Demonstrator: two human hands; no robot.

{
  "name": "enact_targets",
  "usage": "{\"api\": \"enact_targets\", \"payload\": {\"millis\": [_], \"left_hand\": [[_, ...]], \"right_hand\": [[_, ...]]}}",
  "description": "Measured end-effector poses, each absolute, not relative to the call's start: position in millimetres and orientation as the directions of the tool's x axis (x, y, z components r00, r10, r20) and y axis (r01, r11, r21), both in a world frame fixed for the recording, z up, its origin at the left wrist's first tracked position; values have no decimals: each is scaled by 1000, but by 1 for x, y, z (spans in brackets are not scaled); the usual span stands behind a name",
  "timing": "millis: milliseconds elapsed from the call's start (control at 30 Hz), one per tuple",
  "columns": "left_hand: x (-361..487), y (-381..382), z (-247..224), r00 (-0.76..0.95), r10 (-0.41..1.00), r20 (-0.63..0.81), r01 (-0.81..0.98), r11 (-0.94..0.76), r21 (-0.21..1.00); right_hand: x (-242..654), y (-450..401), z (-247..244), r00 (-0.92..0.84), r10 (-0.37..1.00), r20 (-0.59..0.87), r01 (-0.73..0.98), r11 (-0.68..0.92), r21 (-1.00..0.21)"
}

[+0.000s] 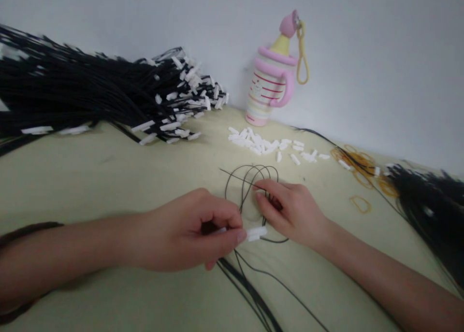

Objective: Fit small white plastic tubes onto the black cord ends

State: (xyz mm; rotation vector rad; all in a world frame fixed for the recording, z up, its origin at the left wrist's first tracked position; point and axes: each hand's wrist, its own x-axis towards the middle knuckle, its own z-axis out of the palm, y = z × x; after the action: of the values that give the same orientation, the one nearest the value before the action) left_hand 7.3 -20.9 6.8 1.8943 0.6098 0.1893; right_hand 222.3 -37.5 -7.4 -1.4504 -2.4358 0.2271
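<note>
**As the left hand (184,235) pinches it, a white plastic clip (256,233) sits between both hands**

Its long axis runs nearly level, left to right, with the nearer left hand's closed fingers gripping its left end. Thin black cord (225,189) loops up from beside it across pale yellow cloth (108,187). Further right, the right hand (290,211), fingers half-curled, rests on those loops just above the clip.

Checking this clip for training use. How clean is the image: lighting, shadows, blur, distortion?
Head view: light is soft and even, with faint shadows under the left hand; the wide lens bows the wall's edge; the black cable bundle at right looks blurred; the white connector is soft-edged.
</note>
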Motion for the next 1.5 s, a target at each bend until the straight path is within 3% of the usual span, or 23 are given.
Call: {"api": "enact_targets", "payload": {"millis": [633,867,1233,1500], "left_hand": [[6,-24,8,846,494,-200,347,-227,910],[7,-22,9,824,515,-237,349,-130,928],[7,-17,6,772,578,-265,286,56,956],[8,-16,7,754,609,-245,241,90,966]], "right_hand": [[222,-38,-7,-454,876,161,813,482,-326],[222,-38,-6,-509,848,146,767,524,-370],[222,-37,-8,-513,839,182,772,544,-329],[223,-37,-9,-528,825,201,755,564,-334]]}}
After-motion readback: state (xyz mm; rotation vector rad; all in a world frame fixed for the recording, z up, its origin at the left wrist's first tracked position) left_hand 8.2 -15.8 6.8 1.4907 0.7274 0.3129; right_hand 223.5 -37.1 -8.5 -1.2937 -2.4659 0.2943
